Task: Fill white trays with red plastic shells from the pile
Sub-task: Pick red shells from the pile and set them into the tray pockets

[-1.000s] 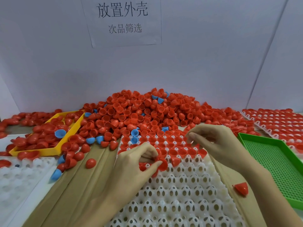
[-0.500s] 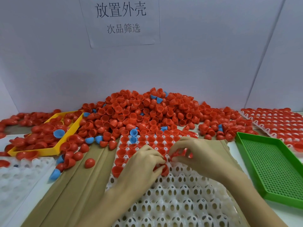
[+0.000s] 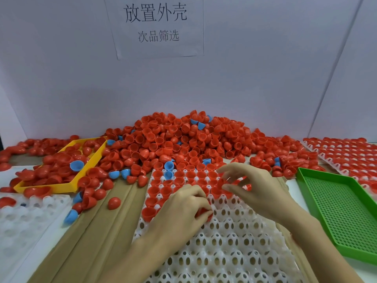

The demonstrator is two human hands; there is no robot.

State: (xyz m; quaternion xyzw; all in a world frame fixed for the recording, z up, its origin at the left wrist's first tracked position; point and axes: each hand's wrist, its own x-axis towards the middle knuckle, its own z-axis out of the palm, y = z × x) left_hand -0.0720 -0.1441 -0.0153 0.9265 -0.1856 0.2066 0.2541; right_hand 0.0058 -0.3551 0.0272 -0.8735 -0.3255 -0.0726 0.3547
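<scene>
The pile (image 3: 183, 144) of red shells was the biggest thing we saw, heaped against the far wall with a few blue ones mixed in. Just near of it lay the white tray (image 3: 224, 242) on brown cardboard, its far rows filled with shells sitting open side up and its near rows bare. A yellow tray (image 3: 51, 187) lay to the left, a green tray (image 3: 336, 211) to the right, and a filled tray (image 3: 346, 156) beyond that at the far right.

Both hands worked at the line where filled rows met bare ones. Our left hand (image 3: 183, 211) was clenched round a clutch of red shells (image 3: 204, 214), held just over the first bare pockets. The right hand (image 3: 259, 188) pinched a shell (image 3: 221, 183) between thumb and fingertips, though we could not quite tell whether it already sat in its pocket. The next bare pockets lay directly near of and below both hands, the left being nearer to them.
</scene>
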